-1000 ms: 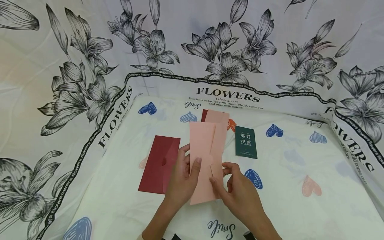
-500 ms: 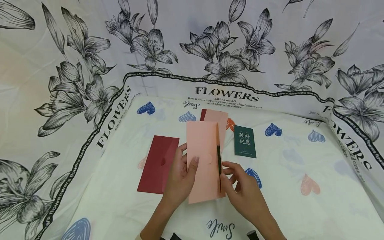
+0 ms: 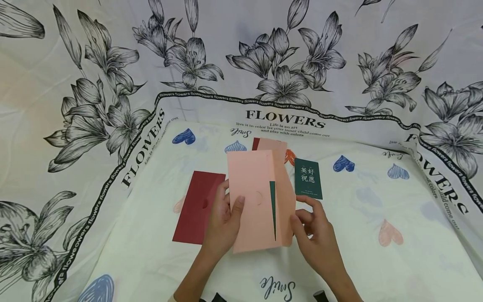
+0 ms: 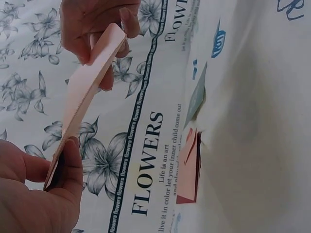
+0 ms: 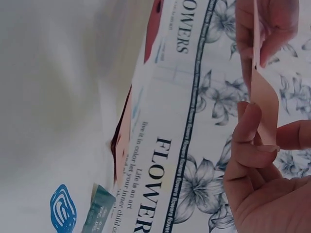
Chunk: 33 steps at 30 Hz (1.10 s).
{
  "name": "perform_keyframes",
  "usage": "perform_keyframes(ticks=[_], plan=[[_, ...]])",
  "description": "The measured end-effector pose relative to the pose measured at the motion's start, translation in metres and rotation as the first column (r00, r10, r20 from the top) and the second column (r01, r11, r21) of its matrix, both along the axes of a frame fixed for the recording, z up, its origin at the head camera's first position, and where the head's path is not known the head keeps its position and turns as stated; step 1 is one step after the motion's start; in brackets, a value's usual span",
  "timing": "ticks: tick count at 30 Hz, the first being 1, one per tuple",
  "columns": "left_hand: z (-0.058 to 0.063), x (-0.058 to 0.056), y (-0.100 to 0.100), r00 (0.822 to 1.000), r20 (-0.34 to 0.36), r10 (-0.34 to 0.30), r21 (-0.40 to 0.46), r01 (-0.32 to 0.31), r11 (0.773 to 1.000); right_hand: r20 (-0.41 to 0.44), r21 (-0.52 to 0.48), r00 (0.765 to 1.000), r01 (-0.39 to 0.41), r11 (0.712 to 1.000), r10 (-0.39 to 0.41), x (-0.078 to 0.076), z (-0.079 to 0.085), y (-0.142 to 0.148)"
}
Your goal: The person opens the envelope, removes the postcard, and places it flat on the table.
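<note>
A pink envelope is held up in front of the body, its long flap folded out to the right. Inside the opening shows a narrow dark green strip, probably a card's edge. My left hand grips the envelope by its left side, thumb on the front. With thumb and fingers my right hand pinches the flap's outer edge. Both wrist views show the envelope nearly edge-on, with the left hand and right hand at opposite sides.
Left of the hands lies a dark red envelope on the heart-printed cloth. Behind the held envelope are another pink envelope and a dark red one, partly covered. A green card with white characters lies to the right.
The flap, lying over the envelope's front a second ago, is now swung out to the right with my right hand. The green strip inside has come into view. The envelope shifted slightly left.
</note>
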State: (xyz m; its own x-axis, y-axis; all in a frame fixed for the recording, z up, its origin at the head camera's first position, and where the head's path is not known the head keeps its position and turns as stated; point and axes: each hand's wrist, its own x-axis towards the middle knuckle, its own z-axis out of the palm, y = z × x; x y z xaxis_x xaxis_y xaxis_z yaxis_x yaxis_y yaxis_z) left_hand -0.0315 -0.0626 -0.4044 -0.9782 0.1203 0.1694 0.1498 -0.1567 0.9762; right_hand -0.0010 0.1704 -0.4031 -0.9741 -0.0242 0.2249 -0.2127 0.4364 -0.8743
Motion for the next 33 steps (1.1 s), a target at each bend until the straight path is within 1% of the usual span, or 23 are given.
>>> perform_keyframes(ticks=[4,9,11,13,17,19,21,24,25,29,33], plan=[[0.000,0.000,0.000,1.000,0.004,-0.005,0.013,0.005,1.000,0.008,-0.084,1.000,-0.012,0.996,0.013,0.000,0.000,0.001],[-0.001,0.001,-0.002,0.999,0.030,-0.018,0.015,0.017,1.000,-0.005,-0.203,0.995,-0.101,0.974,0.102,-0.001,-0.002,0.005],[-0.002,0.001,-0.002,0.999,0.041,-0.025,0.016,0.025,1.000,0.009,-0.231,0.993,-0.113,0.966,0.118,-0.002,-0.002,0.007],[-0.001,0.001,-0.003,0.998,0.048,-0.028,0.014,0.028,1.000,0.033,-0.244,0.992,-0.108,0.964,0.119,-0.002,-0.003,0.007],[-0.001,0.002,-0.002,0.998,0.049,-0.044,0.026,0.043,0.999,0.094,-0.264,0.992,-0.055,0.963,0.083,-0.003,-0.002,0.006],[-0.001,0.003,-0.001,0.997,0.029,-0.065,0.039,0.064,0.997,0.117,-0.260,0.992,-0.018,0.966,0.050,-0.003,-0.001,0.004],[-0.001,0.004,0.000,0.996,-0.003,-0.094,0.041,0.094,0.995,0.124,-0.229,0.992,0.017,0.973,0.011,-0.005,-0.002,0.002],[0.000,0.005,0.004,0.990,-0.049,-0.133,0.017,0.134,0.991,0.098,-0.167,0.995,0.041,0.985,-0.025,-0.008,-0.003,-0.001],[0.000,0.006,0.005,0.988,-0.054,-0.141,0.008,0.142,0.990,0.085,-0.151,0.996,0.044,0.988,-0.032,-0.008,-0.004,-0.002],[0.002,0.009,0.010,0.986,-0.047,-0.161,0.007,0.162,0.987,0.046,-0.111,0.997,0.070,0.991,-0.065,-0.009,-0.004,-0.004],[0.003,0.009,0.013,0.985,-0.031,-0.171,0.020,0.172,0.985,0.039,-0.068,0.992,0.121,0.990,-0.118,-0.010,-0.003,-0.007]])
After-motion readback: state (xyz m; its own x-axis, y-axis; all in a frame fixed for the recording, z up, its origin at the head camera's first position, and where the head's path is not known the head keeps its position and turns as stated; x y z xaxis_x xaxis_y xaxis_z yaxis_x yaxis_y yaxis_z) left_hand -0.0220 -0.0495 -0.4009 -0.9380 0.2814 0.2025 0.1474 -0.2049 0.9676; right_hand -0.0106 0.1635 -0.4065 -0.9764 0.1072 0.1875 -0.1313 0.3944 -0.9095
